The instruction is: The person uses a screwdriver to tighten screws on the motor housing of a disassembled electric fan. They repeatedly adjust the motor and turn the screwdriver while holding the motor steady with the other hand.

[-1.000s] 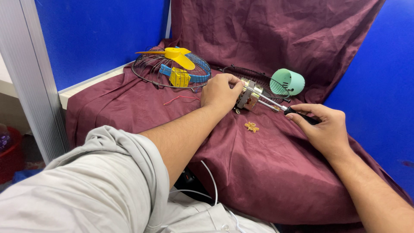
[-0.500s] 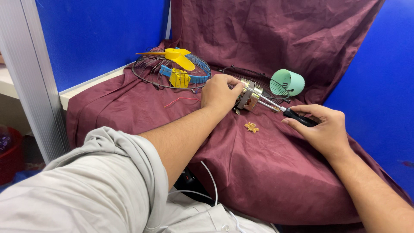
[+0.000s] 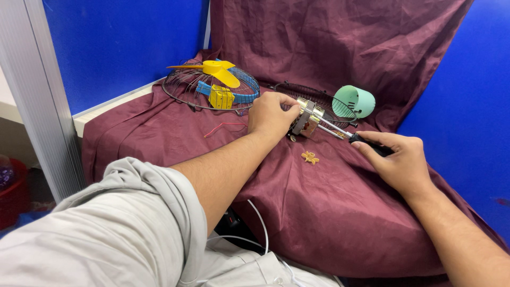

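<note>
Now, left hand point(image 3: 272, 112): fingers wrapped on the small metal motor point(image 3: 305, 120).
Right hand point(image 3: 399, 159): fingers holding the screwdriver point(image 3: 357, 138).
Screwdriver: lies slanted, tip pointing left into the motor.
Motor: on the dark red cloth point(image 3: 329, 212).

Left arm: bare forearm, loose light grey sleeve point(image 3: 122, 212) filling lower left of frame
Right arm: bare, no sleeve visible, lower right
Hands: bare

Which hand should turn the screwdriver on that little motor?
Probably the right hand: it already holds the screwdriver, whose tip reaches the motor. The left hand is busy steadying the motor on the maroon cloth.
</note>
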